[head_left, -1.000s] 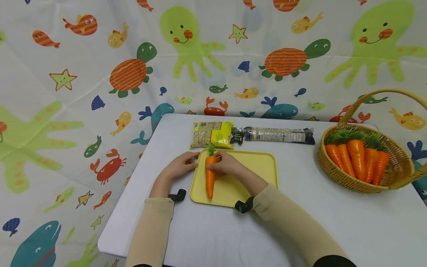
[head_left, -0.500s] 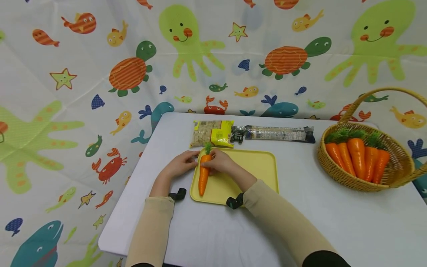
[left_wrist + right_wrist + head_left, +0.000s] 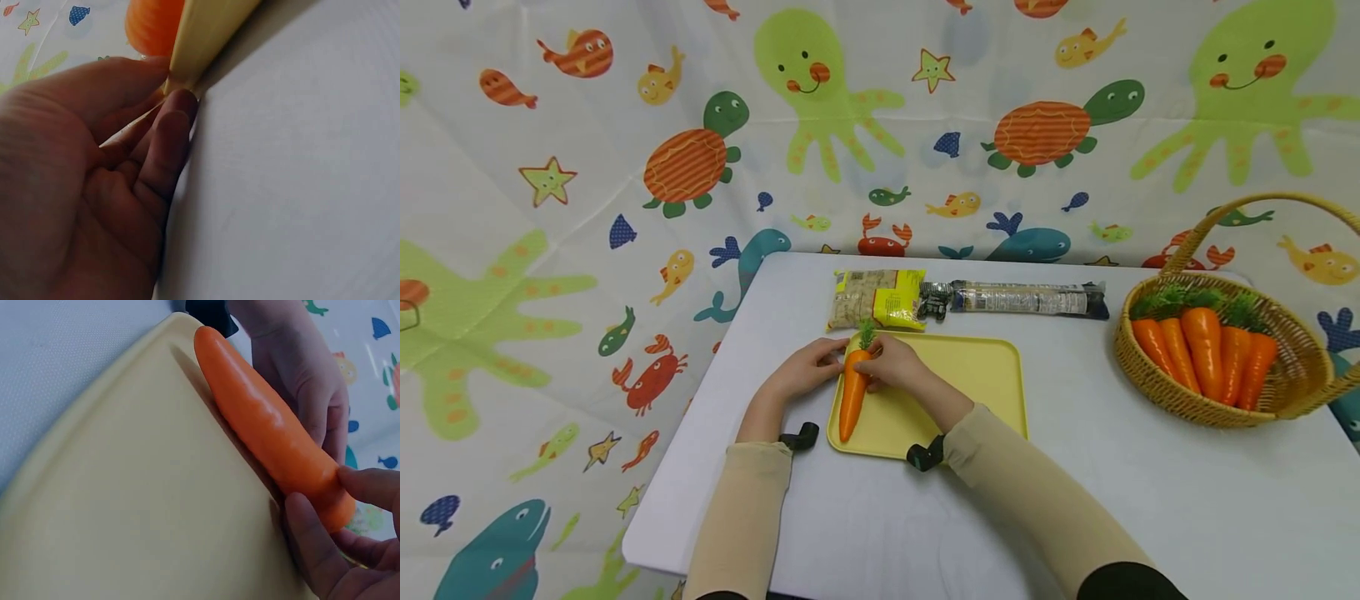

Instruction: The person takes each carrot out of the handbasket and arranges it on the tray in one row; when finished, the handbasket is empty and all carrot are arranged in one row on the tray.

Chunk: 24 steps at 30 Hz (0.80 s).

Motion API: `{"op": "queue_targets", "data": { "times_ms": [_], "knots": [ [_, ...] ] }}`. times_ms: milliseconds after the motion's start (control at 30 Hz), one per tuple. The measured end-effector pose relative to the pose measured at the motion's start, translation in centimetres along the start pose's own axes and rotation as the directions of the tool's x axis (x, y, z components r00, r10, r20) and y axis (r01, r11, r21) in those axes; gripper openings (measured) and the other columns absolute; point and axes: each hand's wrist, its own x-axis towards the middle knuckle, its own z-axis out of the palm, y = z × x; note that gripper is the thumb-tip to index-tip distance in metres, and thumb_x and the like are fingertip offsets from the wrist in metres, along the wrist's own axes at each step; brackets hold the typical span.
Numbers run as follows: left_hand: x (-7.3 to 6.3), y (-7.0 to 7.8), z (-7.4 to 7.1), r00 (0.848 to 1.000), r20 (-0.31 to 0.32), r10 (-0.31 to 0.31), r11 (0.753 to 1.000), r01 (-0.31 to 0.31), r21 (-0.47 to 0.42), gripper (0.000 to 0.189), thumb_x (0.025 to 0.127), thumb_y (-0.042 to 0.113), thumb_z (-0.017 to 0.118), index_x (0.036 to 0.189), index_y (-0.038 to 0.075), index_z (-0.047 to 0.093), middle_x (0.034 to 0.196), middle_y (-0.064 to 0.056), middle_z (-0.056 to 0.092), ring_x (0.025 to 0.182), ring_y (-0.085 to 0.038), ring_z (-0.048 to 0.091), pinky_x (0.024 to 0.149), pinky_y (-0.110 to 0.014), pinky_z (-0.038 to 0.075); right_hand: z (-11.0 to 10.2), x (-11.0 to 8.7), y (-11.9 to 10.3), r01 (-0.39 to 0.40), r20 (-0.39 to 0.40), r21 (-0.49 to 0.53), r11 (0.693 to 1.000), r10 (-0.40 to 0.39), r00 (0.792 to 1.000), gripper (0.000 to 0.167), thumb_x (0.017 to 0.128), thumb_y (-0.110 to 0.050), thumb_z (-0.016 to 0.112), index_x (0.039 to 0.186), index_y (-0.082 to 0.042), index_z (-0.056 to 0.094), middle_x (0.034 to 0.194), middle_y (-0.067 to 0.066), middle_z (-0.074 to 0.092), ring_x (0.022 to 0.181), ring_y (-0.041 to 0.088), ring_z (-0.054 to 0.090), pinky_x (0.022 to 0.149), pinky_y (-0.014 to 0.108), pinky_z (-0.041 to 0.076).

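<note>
An orange carrot point(image 3: 852, 404) with a green tuft lies along the left side of a yellow tray point(image 3: 970, 392), its narrow end toward the person. My right hand point(image 3: 895, 364) holds the carrot near its leafy top. In the right wrist view, thumb and fingers pinch the thick end of the carrot point(image 3: 265, 419) from both sides. At the tray's left rim, my left hand point(image 3: 805, 367) grips the edge. The left wrist view has its thumb at the rim of the tray point(image 3: 194, 44) and its fingers curled below, partly hidden.
Behind the tray lie a yellow-and-clear food packet point(image 3: 880, 300), a small black item point(image 3: 934, 302) and a long dark-ended packet point(image 3: 1026, 301). A wicker basket point(image 3: 1157, 400) with several carrots point(image 3: 1202, 354) stands at the right on the white table point(image 3: 1120, 483).
My right hand has moved the carrot left across the tray to the side near the left hand, and its tip now slants more to the left. The left hand has stayed at the rim.
</note>
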Motion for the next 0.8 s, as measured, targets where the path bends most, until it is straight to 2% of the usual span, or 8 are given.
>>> {"op": "queue_targets", "data": {
  "times_ms": [233,433,600,800],
  "knots": [
    [0.0,0.1,0.0,1.000,0.003,0.001,1.000,-0.001,-0.004,0.052,0.098,0.033,0.060,0.148,0.027,0.047,0.121,-0.002,0.060,0.096,-0.020,0.055,0.092,-0.039,0.046,-0.1,-0.1,0.1,0.020,0.002,-0.014,1.000,-0.020,1.000,0.042,0.090,-0.026,0.073,0.122,-0.006,0.054,0.108,0.014,0.060,0.078,0.025,0.071,0.068,0.034,0.059],
    [0.1,0.1,0.2,1.000,0.001,0.000,1.000,0.000,-0.003,0.052,0.097,0.034,0.061,0.147,0.027,0.048,0.120,-0.002,0.060,0.095,-0.020,0.055,0.091,-0.039,0.047,-1.2,-0.7,0.6,0.055,-0.030,-0.091,0.994,-0.058,0.998,0.045,0.089,-0.033,0.073,0.123,-0.008,0.057,0.109,0.011,0.063,0.080,0.022,0.070,0.068,0.032,0.058],
    [0.0,0.3,0.2,1.000,-0.003,-0.002,1.000,0.002,-0.003,0.052,0.097,0.035,0.061,0.146,0.027,0.049,0.118,-0.002,0.061,0.095,-0.020,0.055,0.091,-0.038,0.046,-3.4,-2.0,1.0,0.085,-0.033,-0.120,0.989,-0.089,0.995,0.043,0.093,-0.036,0.068,0.126,-0.011,0.058,0.120,0.009,0.061,0.086,0.021,0.068,0.071,0.034,0.059],
    [-0.1,0.3,0.0,1.000,-0.007,0.010,1.000,-0.010,0.002,0.052,0.097,0.035,0.061,0.147,0.025,0.049,0.120,-0.002,0.061,0.096,-0.019,0.055,0.091,-0.038,0.047,-7.6,-4.4,1.2,0.148,-0.033,-0.203,0.968,-0.158,0.987,0.029,0.097,-0.035,0.062,0.119,-0.016,0.062,0.119,0.007,0.062,0.096,0.029,0.067,0.078,0.040,0.058]
  ]
}}
